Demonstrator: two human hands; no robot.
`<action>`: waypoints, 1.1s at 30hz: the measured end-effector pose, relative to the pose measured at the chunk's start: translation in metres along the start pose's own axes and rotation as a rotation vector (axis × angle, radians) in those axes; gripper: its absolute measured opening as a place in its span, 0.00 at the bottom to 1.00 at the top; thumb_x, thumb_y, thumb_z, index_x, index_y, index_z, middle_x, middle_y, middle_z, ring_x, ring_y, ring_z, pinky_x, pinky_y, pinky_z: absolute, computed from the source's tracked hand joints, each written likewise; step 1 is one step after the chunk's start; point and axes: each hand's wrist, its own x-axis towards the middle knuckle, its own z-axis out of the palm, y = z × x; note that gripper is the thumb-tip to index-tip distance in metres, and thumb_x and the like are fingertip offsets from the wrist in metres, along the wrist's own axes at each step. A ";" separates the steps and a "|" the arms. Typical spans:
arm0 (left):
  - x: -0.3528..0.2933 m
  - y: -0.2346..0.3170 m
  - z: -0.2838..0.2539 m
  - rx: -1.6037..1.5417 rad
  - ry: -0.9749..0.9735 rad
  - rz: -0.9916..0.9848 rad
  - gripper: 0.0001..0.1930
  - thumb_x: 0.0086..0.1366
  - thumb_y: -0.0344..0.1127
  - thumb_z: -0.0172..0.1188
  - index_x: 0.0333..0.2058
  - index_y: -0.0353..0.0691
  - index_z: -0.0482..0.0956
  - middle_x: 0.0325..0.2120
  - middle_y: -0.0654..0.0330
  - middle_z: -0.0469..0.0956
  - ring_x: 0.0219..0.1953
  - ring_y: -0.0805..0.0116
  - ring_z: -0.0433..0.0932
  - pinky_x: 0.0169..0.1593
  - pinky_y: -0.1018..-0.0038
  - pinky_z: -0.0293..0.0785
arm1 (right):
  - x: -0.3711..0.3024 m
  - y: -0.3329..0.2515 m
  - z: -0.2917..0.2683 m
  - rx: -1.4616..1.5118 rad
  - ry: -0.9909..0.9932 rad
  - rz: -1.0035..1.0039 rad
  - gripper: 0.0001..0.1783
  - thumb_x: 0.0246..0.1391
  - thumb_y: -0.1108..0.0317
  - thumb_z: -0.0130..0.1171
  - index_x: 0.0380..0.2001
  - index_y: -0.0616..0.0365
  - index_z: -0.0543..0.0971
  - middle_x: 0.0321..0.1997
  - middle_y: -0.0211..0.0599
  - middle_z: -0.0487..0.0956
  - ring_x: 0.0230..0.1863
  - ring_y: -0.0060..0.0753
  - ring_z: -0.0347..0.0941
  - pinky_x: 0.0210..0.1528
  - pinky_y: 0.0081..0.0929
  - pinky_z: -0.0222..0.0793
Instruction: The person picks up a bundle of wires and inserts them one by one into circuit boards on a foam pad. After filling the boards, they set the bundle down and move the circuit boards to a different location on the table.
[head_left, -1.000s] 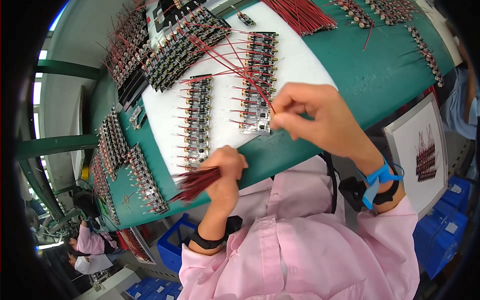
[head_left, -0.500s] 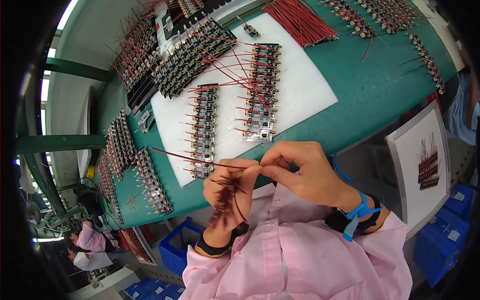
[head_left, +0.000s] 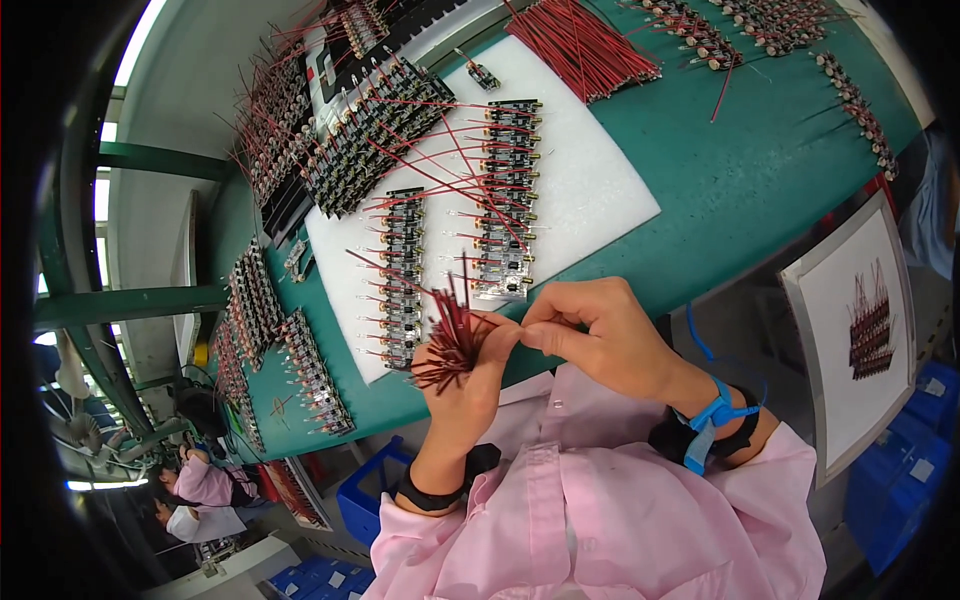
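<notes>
A bundle of short dark red wires (head_left: pixel 452 345) fans out from my left hand (head_left: pixel 470 392), which is closed around it. My right hand (head_left: pixel 605 340) pinches at the left fingertips, where wire ends seem to meet; what exactly sits between the right fingers is too small to see. Beyond the hands lies a white foam sheet (head_left: pixel 590 190). On it are two columns of small circuit boards, a left row (head_left: pixel 403 270) and a right row (head_left: pixel 510 180), with red wires across them. The left row's near end lies just beyond my left hand.
A thick stack of circuit boards (head_left: pixel 375 135) and a single small board (head_left: pixel 483 75) lie farther back. Loose red wires (head_left: pixel 585 50) are heaped behind the foam. More board strips (head_left: pixel 315 375) rest on the green table (head_left: pixel 720 210). A framed picture (head_left: pixel 850 330) stands at right, near blue bins (head_left: pixel 895 480).
My left hand has turned, so the wire bundle now fans upward and away. One long wire that pointed left has swung up. The right hand still pinches beside it; the view has shifted slightly.
</notes>
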 end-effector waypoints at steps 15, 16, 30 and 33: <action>0.006 0.002 -0.002 -0.116 -0.036 -0.114 0.04 0.51 0.22 0.57 0.27 0.32 0.73 0.20 0.66 0.71 0.20 0.84 0.64 0.23 0.88 0.58 | 0.001 0.000 -0.005 0.265 -0.034 0.134 0.05 0.48 0.73 0.51 0.24 0.64 0.71 0.20 0.25 0.70 0.21 0.10 0.62 0.22 0.11 0.58; 0.006 0.002 -0.002 -0.143 -0.050 -0.124 0.04 0.51 0.22 0.57 0.28 0.32 0.73 0.20 0.66 0.71 0.21 0.84 0.65 0.23 0.88 0.58 | 0.001 0.000 -0.006 0.275 -0.038 0.164 0.05 0.48 0.73 0.51 0.24 0.64 0.71 0.20 0.25 0.70 0.21 0.10 0.62 0.22 0.11 0.58; 0.013 0.007 0.005 0.034 -0.013 -0.055 0.02 0.51 0.22 0.56 0.26 0.33 0.73 0.18 0.67 0.72 0.18 0.85 0.64 0.21 0.88 0.58 | 0.002 0.008 -0.012 0.100 0.046 -0.073 0.04 0.45 0.75 0.52 0.23 0.66 0.71 0.18 0.29 0.70 0.19 0.14 0.63 0.20 0.14 0.58; 0.018 0.007 0.008 0.277 0.035 0.042 0.02 0.50 0.22 0.56 0.25 0.32 0.73 0.16 0.66 0.72 0.16 0.83 0.65 0.21 0.87 0.60 | 0.004 0.008 -0.015 -0.101 0.147 -0.259 0.03 0.44 0.76 0.52 0.23 0.66 0.71 0.19 0.33 0.71 0.18 0.18 0.63 0.19 0.15 0.57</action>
